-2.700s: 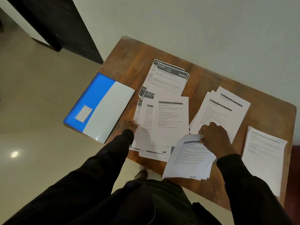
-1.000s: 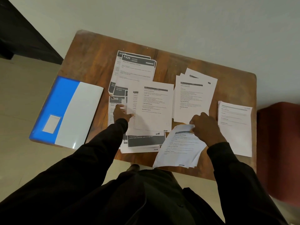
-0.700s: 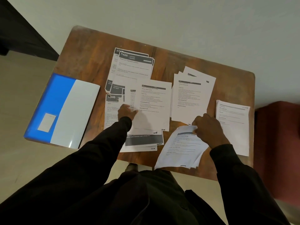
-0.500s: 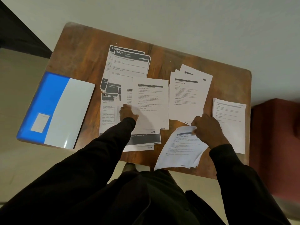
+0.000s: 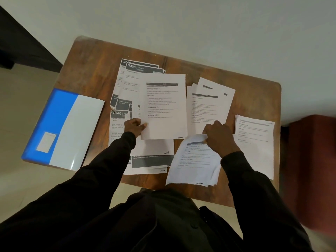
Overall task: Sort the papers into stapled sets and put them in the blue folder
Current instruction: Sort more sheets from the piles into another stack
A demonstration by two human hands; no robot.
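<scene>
The left hand (image 5: 135, 125) is now pinching the top sheet (image 5: 163, 106) in its grip and lifting it off the middle pile (image 5: 151, 160), the right hand (image 5: 220, 137) is still clutching the gathered set (image 5: 192, 164), and the blue folder (image 5: 60, 128) is waiting closed at the left edge of the worktop (image 5: 91, 66).

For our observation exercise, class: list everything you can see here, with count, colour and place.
table: one, brown, centre.
blue folder: one, blue and white, table's left edge.
dark-header pages: several, white and grey, left-centre.
top sheet: one, white, centre.
fanned pile: one, white, right of centre.
stack: one, white, table's right edge.
held set: one, white, near edge.
furniture: one, dark red, far right.
hands: two; left hand pinches top sheet, right hand grips held set.
</scene>
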